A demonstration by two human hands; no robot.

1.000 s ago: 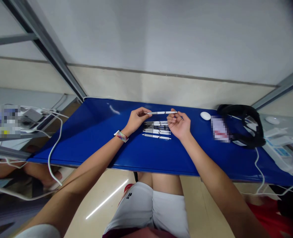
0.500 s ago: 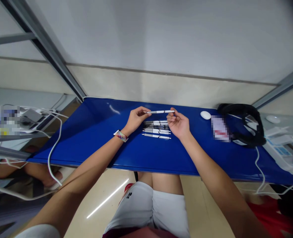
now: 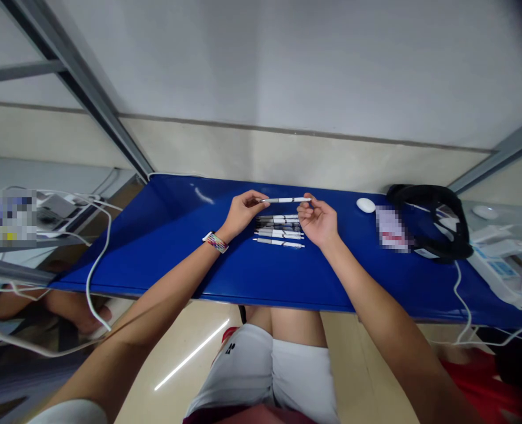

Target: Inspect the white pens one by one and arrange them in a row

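Observation:
A white pen (image 3: pixel 287 200) with a grey grip and a dark mark on its barrel is stretched level between my two hands, over the blue tabletop (image 3: pixel 172 235). The grey tip end is pinched in the fingers of my left hand (image 3: pixel 243 209), whose wrist wears a colourful woven band (image 3: pixel 215 242). Thumb and fingertips of my right hand (image 3: pixel 319 220) are closed on the pen's other end. Just below lie several similar pens (image 3: pixel 278 233), side by side with tips to the left; my right hand covers some of their right ends.
To the right are a white oval object (image 3: pixel 366 205), a blurred-out packet (image 3: pixel 392 229) and a black headband-like strap (image 3: pixel 464 224). White cables and a white power strip (image 3: pixel 499 268) lie at the far right. Metal posts (image 3: pixel 97 112) rise at both sides; a wall stands behind.

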